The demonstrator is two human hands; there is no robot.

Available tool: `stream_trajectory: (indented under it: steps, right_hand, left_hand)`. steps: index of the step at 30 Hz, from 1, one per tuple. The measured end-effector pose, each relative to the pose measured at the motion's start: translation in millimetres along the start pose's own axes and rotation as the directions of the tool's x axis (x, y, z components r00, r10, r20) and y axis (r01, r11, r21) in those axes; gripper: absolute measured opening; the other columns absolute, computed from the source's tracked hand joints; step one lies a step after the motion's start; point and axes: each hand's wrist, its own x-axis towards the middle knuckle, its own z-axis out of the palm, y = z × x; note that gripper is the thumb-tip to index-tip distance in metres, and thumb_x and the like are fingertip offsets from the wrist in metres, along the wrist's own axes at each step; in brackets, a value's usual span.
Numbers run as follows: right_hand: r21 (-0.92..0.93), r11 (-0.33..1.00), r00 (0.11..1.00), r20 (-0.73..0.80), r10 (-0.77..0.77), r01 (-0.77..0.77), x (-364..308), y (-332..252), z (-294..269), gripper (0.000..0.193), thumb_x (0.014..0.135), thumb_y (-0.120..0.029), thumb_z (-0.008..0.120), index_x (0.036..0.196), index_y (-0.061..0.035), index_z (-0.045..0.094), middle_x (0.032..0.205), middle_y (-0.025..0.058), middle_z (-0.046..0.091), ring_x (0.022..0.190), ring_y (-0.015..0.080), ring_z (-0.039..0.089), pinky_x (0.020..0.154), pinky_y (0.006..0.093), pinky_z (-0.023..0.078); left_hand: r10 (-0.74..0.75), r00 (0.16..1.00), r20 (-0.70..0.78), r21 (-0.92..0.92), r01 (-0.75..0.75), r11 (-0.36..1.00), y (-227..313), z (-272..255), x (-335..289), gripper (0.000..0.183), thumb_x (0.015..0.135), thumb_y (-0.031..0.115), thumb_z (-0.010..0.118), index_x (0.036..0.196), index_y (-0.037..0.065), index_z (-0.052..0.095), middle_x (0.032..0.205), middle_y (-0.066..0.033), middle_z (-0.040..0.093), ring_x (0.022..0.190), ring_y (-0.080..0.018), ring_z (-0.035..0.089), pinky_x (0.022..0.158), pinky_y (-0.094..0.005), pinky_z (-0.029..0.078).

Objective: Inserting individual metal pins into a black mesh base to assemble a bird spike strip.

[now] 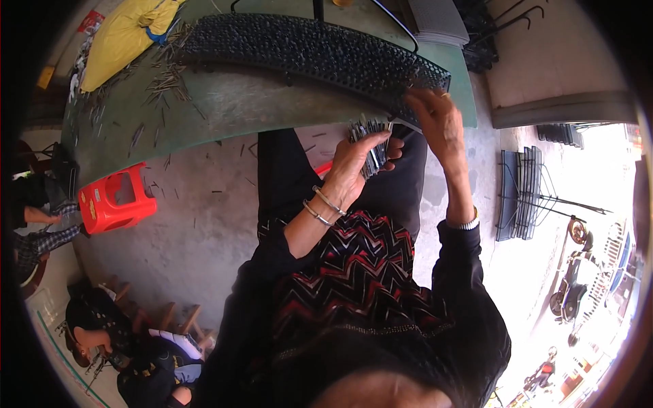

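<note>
My left hand (pixel 350 165), with bangles at the wrist, is closed around a bundle of thin dark strips (pixel 368 129) in front of the table's near edge. Above it, my right hand (pixel 442 128) is at the right end of a long black perforated panel (pixel 272 47). Its fingers are pinched together at the holes; what they hold, if anything, is too small to make out. Many small dark pieces cover the panel's surface. The panel lies across the green table (pixel 224 98) and bows in the fisheye view.
Loose strips (pixel 166 81) and a yellow sack (pixel 129 41) are at the table's left. A red stool (pixel 117 198) stands on the floor, with people seated beyond it. Black racks (pixel 524 194) stand at the right, by a bright opening with motorcycles. Grey sheets (pixel 439 20) are stacked at the back right.
</note>
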Motion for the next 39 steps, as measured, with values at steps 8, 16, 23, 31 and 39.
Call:
stream_trajectory:
  steps: [8,16,23,31,39]
  right_hand:
    - [0.504,0.764,0.859,0.497,0.124,-0.402,-21,-14,-8,0.014,0.088,-0.01,0.062,0.092,0.0035,0.061,0.078,0.0051,0.061,0.072,0.0109,0.059,0.063,0.0257,0.048]
    - [0.539,0.738,0.889,0.421,0.181,-0.406,-22,-16,-5,0.015,0.088,-0.012,0.063,0.092,0.0026,0.06,0.077,0.0041,0.061,0.072,0.0092,0.058,0.063,0.0237,0.047]
    - [0.397,0.828,0.845,0.511,0.158,-0.395,-17,-16,-11,0.015,0.087,-0.012,0.063,0.093,0.0015,0.061,0.078,0.0037,0.062,0.074,0.0093,0.058,0.068,0.0245,0.047]
    - [0.574,0.797,0.98,0.061,0.188,-0.189,-11,-18,-8,0.007,0.092,-0.003,0.056,0.093,0.0021,0.061,0.079,0.0068,0.067,0.074,0.0113,0.064,0.069,0.0243,0.051]
    - [0.235,0.972,0.961,-0.273,0.042,0.024,16,-11,5,0.007,0.091,-0.004,0.059,0.096,-0.0004,0.062,0.076,0.0053,0.069,0.072,0.0085,0.066,0.067,0.0227,0.05]
  left_hand:
    - [0.033,0.999,-0.016,0.036,-0.033,0.999,2,8,-6,0.021,0.086,0.014,0.065,0.1,-0.002,0.065,0.086,-0.0126,0.071,0.075,-0.0202,0.07,0.056,-0.0297,0.053]
    - [0.004,1.0,-0.009,0.109,-0.004,0.994,6,8,-6,0.022,0.089,0.013,0.062,0.106,0.0,0.063,0.094,-0.0115,0.071,0.084,-0.0202,0.07,0.062,-0.0286,0.054]
    - [0.031,0.999,-0.023,0.188,-0.026,0.982,5,7,-5,0.021,0.089,0.015,0.062,0.104,0.0,0.064,0.091,-0.0102,0.071,0.084,-0.0203,0.07,0.06,-0.0281,0.054]
    - [0.004,1.0,-0.009,-0.132,-0.005,0.991,-3,-8,10,0.027,0.09,0.016,0.061,0.111,-0.001,0.061,0.101,-0.0149,0.068,0.089,-0.0255,0.068,0.073,-0.0374,0.058]
    - [-0.057,0.995,0.076,-0.245,0.074,0.967,-5,-4,9,0.03,0.093,0.017,0.058,0.118,0.0,0.058,0.102,-0.0132,0.066,0.097,-0.0257,0.065,0.085,-0.0427,0.057]
